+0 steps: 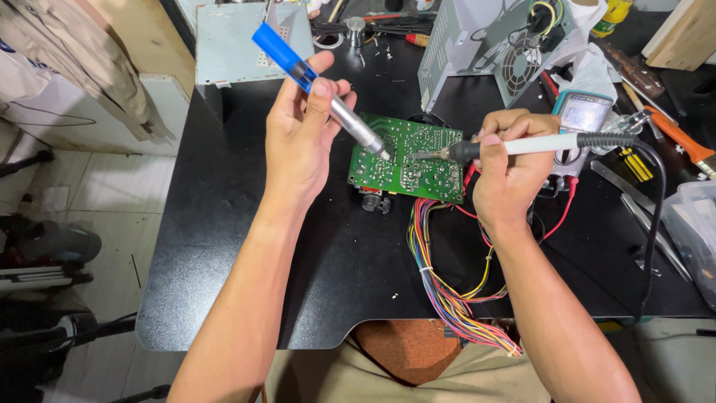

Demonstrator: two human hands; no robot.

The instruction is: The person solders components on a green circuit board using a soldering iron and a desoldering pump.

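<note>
A green circuit board (418,175), solder side up, lies on the black table (224,246). My left hand (302,134) holds a blue and silver desoldering pump (328,93), its tip resting on the board's left part. My right hand (511,168) grips a white-handled soldering iron (537,144), whose metal tip touches the board near its middle, just right of the pump's tip. A bundle of coloured wires (440,276) runs from the board's underside toward me.
A grey metal power supply case with a fan grille (492,52) stands behind the board. A multimeter (582,112), screwdrivers (675,134) and a clear plastic box (693,224) crowd the right side. Another metal cover (231,45) sits at back left.
</note>
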